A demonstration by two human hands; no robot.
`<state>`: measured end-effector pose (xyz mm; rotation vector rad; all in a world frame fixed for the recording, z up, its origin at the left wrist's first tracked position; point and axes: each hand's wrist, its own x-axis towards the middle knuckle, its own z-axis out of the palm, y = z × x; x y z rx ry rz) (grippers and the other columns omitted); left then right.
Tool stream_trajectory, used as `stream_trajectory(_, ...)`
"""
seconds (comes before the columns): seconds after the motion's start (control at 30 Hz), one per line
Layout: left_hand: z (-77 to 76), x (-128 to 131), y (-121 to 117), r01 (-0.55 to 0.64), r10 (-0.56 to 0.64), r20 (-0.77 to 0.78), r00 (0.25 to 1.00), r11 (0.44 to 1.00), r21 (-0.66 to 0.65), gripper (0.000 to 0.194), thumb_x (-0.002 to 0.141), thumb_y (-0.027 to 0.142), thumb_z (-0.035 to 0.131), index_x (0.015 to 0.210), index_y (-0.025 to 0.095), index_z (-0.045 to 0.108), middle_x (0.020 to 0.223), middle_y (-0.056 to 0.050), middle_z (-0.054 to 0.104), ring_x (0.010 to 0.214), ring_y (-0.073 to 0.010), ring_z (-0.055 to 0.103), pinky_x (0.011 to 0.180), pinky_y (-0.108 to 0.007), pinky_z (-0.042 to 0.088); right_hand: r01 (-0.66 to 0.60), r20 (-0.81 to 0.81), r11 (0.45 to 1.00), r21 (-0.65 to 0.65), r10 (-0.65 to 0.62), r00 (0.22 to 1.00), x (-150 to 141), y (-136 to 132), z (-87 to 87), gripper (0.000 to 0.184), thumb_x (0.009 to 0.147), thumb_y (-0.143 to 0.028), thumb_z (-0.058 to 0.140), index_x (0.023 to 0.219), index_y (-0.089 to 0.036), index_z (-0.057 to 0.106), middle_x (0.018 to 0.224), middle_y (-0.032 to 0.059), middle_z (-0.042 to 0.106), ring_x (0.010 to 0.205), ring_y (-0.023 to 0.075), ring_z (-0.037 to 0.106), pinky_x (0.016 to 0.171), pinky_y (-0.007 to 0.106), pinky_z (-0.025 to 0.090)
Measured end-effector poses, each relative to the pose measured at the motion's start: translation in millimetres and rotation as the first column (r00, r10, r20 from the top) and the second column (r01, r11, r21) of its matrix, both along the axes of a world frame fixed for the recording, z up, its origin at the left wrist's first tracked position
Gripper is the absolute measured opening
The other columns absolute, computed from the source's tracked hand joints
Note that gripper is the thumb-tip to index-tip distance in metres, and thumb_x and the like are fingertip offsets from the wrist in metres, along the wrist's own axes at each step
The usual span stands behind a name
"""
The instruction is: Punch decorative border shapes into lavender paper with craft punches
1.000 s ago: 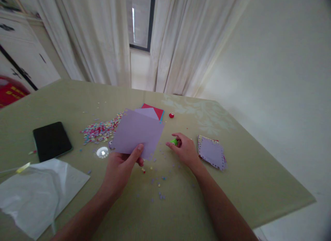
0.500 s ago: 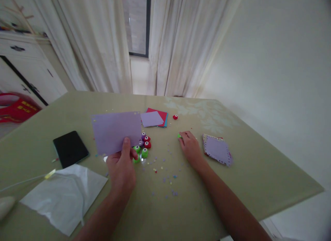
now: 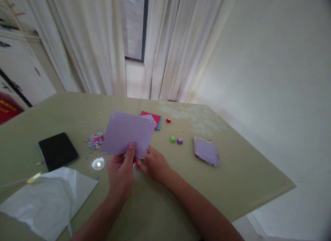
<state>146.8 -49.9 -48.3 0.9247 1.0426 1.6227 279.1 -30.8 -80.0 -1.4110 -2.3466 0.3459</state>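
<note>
My left hand (image 3: 120, 173) is closed on a lilac sheet of paper (image 3: 129, 130), thumb in front. The sheet is tilted, with small holes at its corners. Beside its lower right corner is my right hand (image 3: 156, 165), fingers curled and partly hidden behind the paper. A bit of green shows by those fingertips; what they hold, if anything, I cannot make out. To the right on the table sit a small green one-eyed piece (image 3: 172, 139) and a purple one (image 3: 179, 141). A red one-eyed piece (image 3: 168, 120) lies farther back.
Behind the held sheet is a stack of coloured paper (image 3: 158, 118). On the right lies a pile of cards with punched edges (image 3: 207, 152). Left are confetti (image 3: 95, 140), a clear round object (image 3: 98, 163), a black tablet-like slab (image 3: 58, 150) and a white plastic sheet (image 3: 51, 203).
My right hand has come left from the green piece to the lilac sheet, leaving green and purple pieces in view. The sheet has tilted. The whole view has shifted slightly.
</note>
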Motion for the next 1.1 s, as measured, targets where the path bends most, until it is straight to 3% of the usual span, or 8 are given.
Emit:
stream_trajectory(0.13,-2.0,2.9,-7.9,0.084,-0.083,0.046,0.995,0.996,-0.011,0.028,0.094,0.042,0.079,0.08,0.021,0.067,0.051,0.007,0.066,0.041,-0.0109,0.057,0.043,-0.021,0.046,0.075,-0.066,0.997,-0.026,-0.077,0.995,16.2,1.1,-0.5,0.017,0.094,-0.019,0.077,0.111,-0.019,0.075,0.112,0.0111,0.074,0.105,0.0262,0.069,0.092,0.037,0.056)
stream_trajectory(0.27,-3.7,5.9,-10.1,0.092,-0.091,0.035,0.995,0.995,-0.045,0.03,0.091,0.045,0.082,0.09,0.022,0.064,0.05,0.007,0.068,0.038,-0.0133,0.061,0.041,-0.021,0.05,0.13,-0.377,0.991,-0.01,-0.124,0.918,35.6,-2.8,4.9,0.028,0.084,-0.014,0.076,0.112,-0.017,0.074,0.109,0.0101,0.074,0.093,0.0222,0.068,0.086,0.035,0.056)
stream_trajectory(0.37,-4.6,6.8,-7.1,0.07,-0.068,0.021,0.997,0.995,-0.068,0.035,0.089,0.049,0.082,0.097,0.022,0.062,0.051,0.005,0.072,0.038,-0.0159,0.064,0.041,-0.023,0.053,0.108,-0.641,0.99,-0.094,-0.143,0.754,49.6,-8.2,6.7,0.025,0.082,-0.021,0.078,0.107,-0.017,0.076,0.119,0.0122,0.073,0.088,0.0191,0.068,0.084,0.034,0.056)
stream_trajectory(0.47,-5.1,5.4,-2.2,0.096,-0.101,-0.042,0.994,0.99,-0.104,0.037,0.088,0.052,0.08,0.099,0.02,0.064,0.055,0.001,0.076,0.04,-0.0171,0.066,0.042,-0.025,0.055,0.004,-0.799,0.949,-0.316,-0.268,0.539,59.2,-13.5,5.7,0.021,0.088,-0.036,0.078,0.1,-0.019,0.078,0.103,0.0084,0.076,0.078,0.0165,0.066,0.073,0.03,0.053)
stream_trajectory(0.57,-2.7,3.2,1.6,0.14,-0.161,-0.139,0.977,0.979,-0.146,0.035,0.083,0.049,0.084,0.09,0.018,0.07,0.061,-0.003,0.079,0.046,-0.0176,0.069,0.047,-0.025,0.057,-0.167,-0.84,0.848,-0.504,-0.435,0.325,61.0,-17.0,6.1,0.033,0.087,-0.044,0.083,0.109,-0.021,0.076,0.093,0.0044,0.078,0.059,0.0109,0.054,0.056,0.025,0.042)
stream_trajectory(0.7,3.1,2.6,2.6,0.141,-0.179,-0.22,0.959,0.974,-0.176,0.031,0.075,0.045,0.088,0.082,0.017,0.075,0.062,-0.003,0.08,0.052,-0.0185,0.071,0.05,-0.025,0.058,-0.268,-0.829,0.785,-0.558,-0.539,0.149,55.5,-19.7,10.9,0.045,0.072,-0.039,0.097,0.11,-0.022,0.077,0.096,0.0024,0.078,0.066,0.0098,0.058,0.061,0.023,0.043)
stream_trajectory(0.87,1.2,1.7,2.8,0.138,-0.213,-0.324,0.922,0.961,-0.241,0.031,0.077,0.048,0.084,0.067,0.02,0.075,0.053,-0.001,0.074,0.046,-0.0169,0.065,0.048,-0.026,0.054,-0.314,-0.783,0.727,-0.611,-0.614,0.103,52.1,-22.5,12.4,0.046,0.07,-0.05,0.099,0.099,-0.019,0.079,0.078,-0.0025,0.069,0.059,0.0095,0.058,0.059,0.024,0.045)
stream_trajectory(1.1,2.8,3.0,2.3,0.119,-0.216,-0.33,0.919,0.95,-0.29,0.029,0.074,0.049,0.083,0.069,0.022,0.076,0.053,0.0,0.074,0.046,-0.0183,0.067,0.048,-0.027,0.055,-0.26,-0.786,0.745,-0.614,-0.606,0.119,50.0,-25.7,10.9,0.056,0.06,-0.052,0.103,0.1,-0.019,0.08,0.078,-0.0014,0.074,0.063,0.0121,0.065,0.063,0.026,0.05)
